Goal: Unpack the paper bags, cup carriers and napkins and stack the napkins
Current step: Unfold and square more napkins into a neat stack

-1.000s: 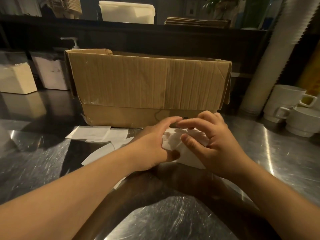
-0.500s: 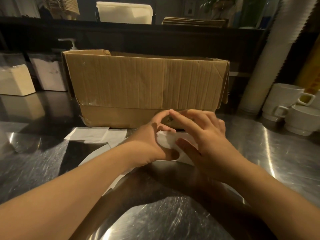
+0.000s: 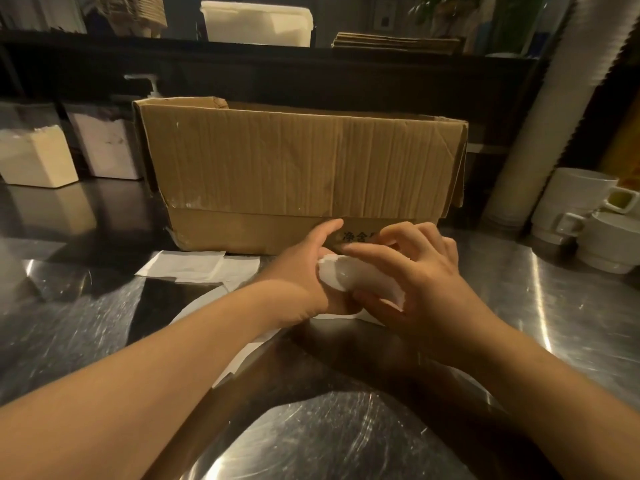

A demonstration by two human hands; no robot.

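A small bunch of white napkins point(image 3: 341, 275) is lifted off the steel counter between both hands, just in front of the open cardboard box point(image 3: 294, 168). My left hand point(image 3: 308, 268) holds its left side, thumb beneath. My right hand point(image 3: 415, 271) curls over its right end. More white napkins lie flat under my hands point(image 3: 332, 317), and loose ones lie to the left by the box point(image 3: 197, 266). The box's inside is hidden.
White mugs and bowls point(image 3: 588, 216) stand at the right by a tall sleeve of paper cups point(image 3: 540, 109). Napkin holders point(image 3: 34, 157) and a pump bottle point(image 3: 150, 85) sit at the back left. A shelf behind carries a white tub point(image 3: 256, 24) and flat cardboard point(image 3: 394, 43).
Both hands have gathered the napkins and raised them off the counter toward the box. The bunch now curves between the hands instead of lying flat.
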